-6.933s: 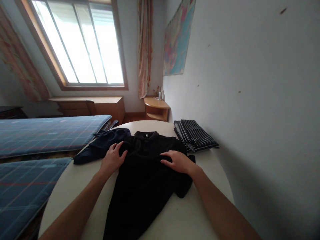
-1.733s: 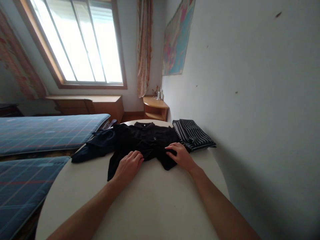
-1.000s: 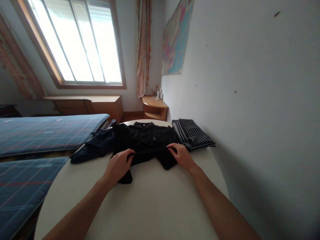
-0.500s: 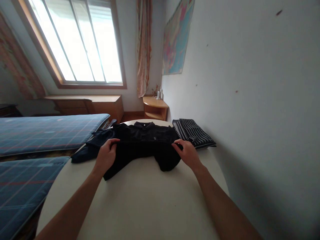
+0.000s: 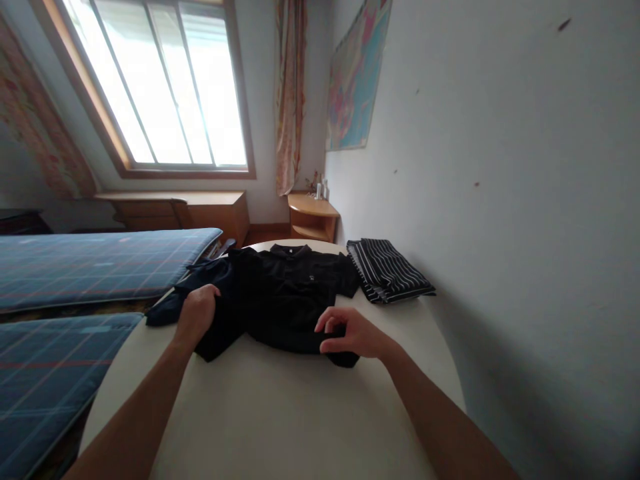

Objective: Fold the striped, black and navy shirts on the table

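A black collared shirt (image 5: 295,283) lies spread on the round white table (image 5: 295,413), its collar at the far side and its near edge partly folded and bunched. My left hand (image 5: 199,312) is closed on the shirt's left edge, beside a dark blue cloth (image 5: 167,308). At the near right part of the shirt is my right hand (image 5: 350,332), its thumb and fingers curved apart, touching or hovering just above the fabric. Farther right lies a folded black-and-white striped cloth (image 5: 393,270).
Two blue plaid mattresses (image 5: 100,267) stand left of the table. Behind are a wooden desk (image 5: 215,207), a corner shelf (image 5: 314,205) and a window. A white wall (image 5: 500,233) runs close along the right side.
My right hand has moved nearer to me and its pinch has opened. My left hand has shifted left with the fabric. The raised black edge has dropped, showing more of the shirt's front.
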Demonstrator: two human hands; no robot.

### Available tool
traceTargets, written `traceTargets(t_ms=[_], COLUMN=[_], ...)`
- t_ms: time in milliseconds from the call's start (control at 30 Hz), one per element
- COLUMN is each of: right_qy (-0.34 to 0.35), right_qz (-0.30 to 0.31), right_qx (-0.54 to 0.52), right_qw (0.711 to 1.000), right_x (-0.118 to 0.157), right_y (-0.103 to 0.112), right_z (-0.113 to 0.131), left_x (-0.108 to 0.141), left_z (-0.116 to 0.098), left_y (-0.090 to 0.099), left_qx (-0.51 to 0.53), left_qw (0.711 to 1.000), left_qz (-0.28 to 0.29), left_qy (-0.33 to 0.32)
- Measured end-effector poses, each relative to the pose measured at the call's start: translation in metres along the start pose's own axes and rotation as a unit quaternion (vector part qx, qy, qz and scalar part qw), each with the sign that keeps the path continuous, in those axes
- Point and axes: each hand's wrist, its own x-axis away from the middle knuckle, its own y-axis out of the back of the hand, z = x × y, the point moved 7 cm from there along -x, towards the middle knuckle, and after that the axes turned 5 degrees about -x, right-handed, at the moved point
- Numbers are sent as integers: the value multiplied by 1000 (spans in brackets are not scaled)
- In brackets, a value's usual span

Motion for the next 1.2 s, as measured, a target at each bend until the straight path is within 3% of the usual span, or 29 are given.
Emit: traceTargets(t_ms=[100,167,200,267,333,400,533,633,700,767,867,1000,1100,1200], right_qy=[-29,-36,-39,-38,-32,-25,-25,-22,-41,-64,-78,-93,-109,-99], right_qz=[101,151,169,186,188,183,101,-57,-164,-224,-251,-271,-275,-308], right_qx=[-19,-25,-31,-53,-84,-111,-87,72,219,323,386,419,409,354], right_qw=[994,988,984,980,978,977,991,996,961,917,884,862,863,877], right_x=[1,2,2,3,3,3,0,-5,-4,-3,-6,-14,-19,-19], right_y=[-35,-52,-57,-60,-56,-47,-13,24,47,59,62,54,49,56], right_z=[4,5,4,4,4,4,-9,-25,-36,-46,-58,-64,-64,-62], left_x=[10,24,33,58,86,108,140,160,171,181,191,196,193,178], left_z=[-17,-47,-64,-94,-115,-128,-144,-155,-162,-167,-172,-175,-173,-169], left_y=[0,-1,-4,-18,-32,-43,-58,-62,-63,-64,-66,-68,-65,-57], left_qx=[-60,-48,-19,40,74,89,93,95,91,82,69,75,108,154], left_qw=[998,993,984,948,899,865,818,786,771,762,757,748,746,779], left_qz=[-7,-4,24,134,241,295,337,350,353,353,354,370,400,405], left_qy=[-16,-112,-175,-287,-358,-397,-456,-500,-522,-536,-546,-546,-521,-454])
